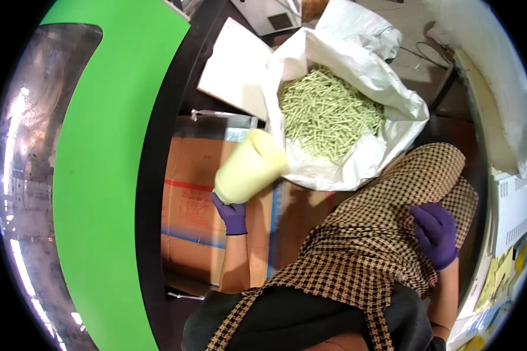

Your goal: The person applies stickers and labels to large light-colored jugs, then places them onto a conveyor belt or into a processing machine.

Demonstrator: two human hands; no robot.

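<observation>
My left hand [231, 216], in a purple glove, is closed round the lower end of a pale yellow plastic cup [246, 171]. The cup leans to the right, its mouth close to the rim of a large white woven sack [407, 114]; motion smears it slightly, and its inside is mostly hidden. Inside the opened sack lies a heap of short, pale green sticks or pellets [328, 111]. My right hand [434, 234], gloved in purple too, rests on my checked apron over the thigh, fingers loosely bent and apart, holding nothing.
Cardboard boxes [187, 207] stand beneath my left arm. On the left a green machine panel [108, 175] with a dark edge runs alongside me. A white board [234, 67] lies beside the sack. Papers [512, 210] stand at the far right.
</observation>
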